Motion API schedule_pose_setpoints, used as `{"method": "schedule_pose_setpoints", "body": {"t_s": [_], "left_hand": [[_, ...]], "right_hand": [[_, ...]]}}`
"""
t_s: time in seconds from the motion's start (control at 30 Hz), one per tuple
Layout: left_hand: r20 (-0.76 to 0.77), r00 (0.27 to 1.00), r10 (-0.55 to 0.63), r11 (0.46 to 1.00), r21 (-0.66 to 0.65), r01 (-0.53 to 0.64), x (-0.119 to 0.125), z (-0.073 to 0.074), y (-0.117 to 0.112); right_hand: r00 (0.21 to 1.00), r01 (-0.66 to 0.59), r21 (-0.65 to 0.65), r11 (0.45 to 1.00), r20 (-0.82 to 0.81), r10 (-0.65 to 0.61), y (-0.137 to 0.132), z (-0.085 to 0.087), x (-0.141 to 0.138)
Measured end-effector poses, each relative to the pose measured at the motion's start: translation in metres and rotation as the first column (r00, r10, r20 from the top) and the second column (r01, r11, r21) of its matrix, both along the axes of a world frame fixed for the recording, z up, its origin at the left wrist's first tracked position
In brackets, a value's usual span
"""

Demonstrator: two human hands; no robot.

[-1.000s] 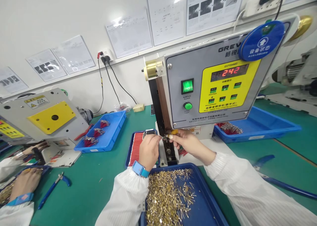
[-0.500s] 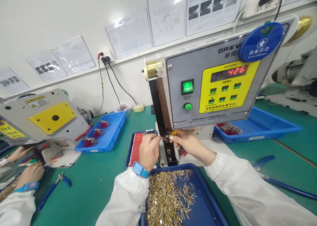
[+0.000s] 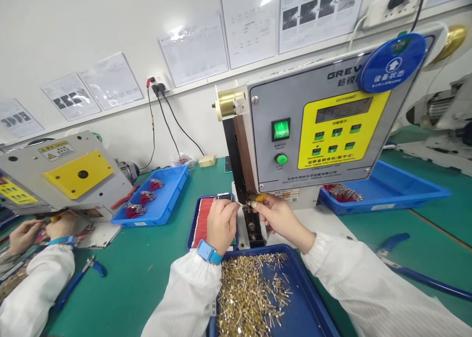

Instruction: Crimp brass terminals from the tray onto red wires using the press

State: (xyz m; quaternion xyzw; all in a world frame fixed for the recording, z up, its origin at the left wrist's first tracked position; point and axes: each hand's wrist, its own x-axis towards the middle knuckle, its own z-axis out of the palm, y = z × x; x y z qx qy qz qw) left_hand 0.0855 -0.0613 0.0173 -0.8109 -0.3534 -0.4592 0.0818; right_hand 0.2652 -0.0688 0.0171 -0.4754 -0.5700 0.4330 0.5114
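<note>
My left hand (image 3: 221, 226), with a blue wrist strap (image 3: 208, 252), pinches a thin wire end (image 3: 239, 205). My right hand (image 3: 278, 220) pinches a small yellow-covered piece (image 3: 260, 198). Both hands meet at the jaw (image 3: 246, 214) of a grey bench machine (image 3: 317, 135) with a yellow control panel. The work point is partly hidden by my fingers. Below my forearms lies a dark blue tray (image 3: 308, 292) heaped with brass terminals (image 3: 250, 292). Under my left hand, a small tray holds tightly packed red wires (image 3: 201, 221).
A blue tray (image 3: 155, 199) holds red wire bundles left of the machine, and another (image 3: 383, 189) stands to its right. Blue-handled pliers (image 3: 79, 280) and cutters (image 3: 394, 242) lie on the green bench. A co-worker's hands (image 3: 42, 231) work at the left.
The machine's red display has gone dark after showing changing numbers. The co-worker's hands have moved up and away from their tray. My hands stay at the jaw.
</note>
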Motion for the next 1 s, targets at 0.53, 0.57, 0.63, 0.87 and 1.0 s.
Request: {"method": "schedule_pose_setpoints", "body": {"t_s": [0.53, 0.57, 0.63, 0.87, 1.0], "left_hand": [[-0.011, 1.000, -0.008, 1.000, -0.002, 0.008, 0.0004, -0.0005, -0.0003], [-0.010, 1.000, -0.008, 1.000, -0.005, 0.008, 0.0004, -0.0004, -0.0005], [-0.010, 1.000, -0.008, 1.000, -0.010, 0.008, 0.0003, -0.0003, -0.0006], [-0.011, 1.000, -0.006, 1.000, -0.003, 0.006, 0.0002, -0.0005, -0.0003], [-0.013, 1.000, -0.004, 1.000, -0.002, 0.004, 0.0004, -0.0007, -0.0004]], "right_hand": [[0.999, 0.008, -0.042, 0.999, 0.035, -0.007, -0.0037, 0.0054, 0.0006], [0.999, 0.008, -0.042, 0.999, 0.035, -0.007, -0.0037, 0.0053, 0.0007], [1.000, 0.006, -0.045, 0.999, 0.030, -0.005, -0.0036, 0.0050, 0.0007], [1.000, -0.001, -0.019, 1.000, 0.020, 0.002, -0.0016, 0.0036, 0.0004], [1.000, 0.005, -0.012, 1.000, 0.023, -0.005, -0.0025, 0.0050, 0.0003]]}}
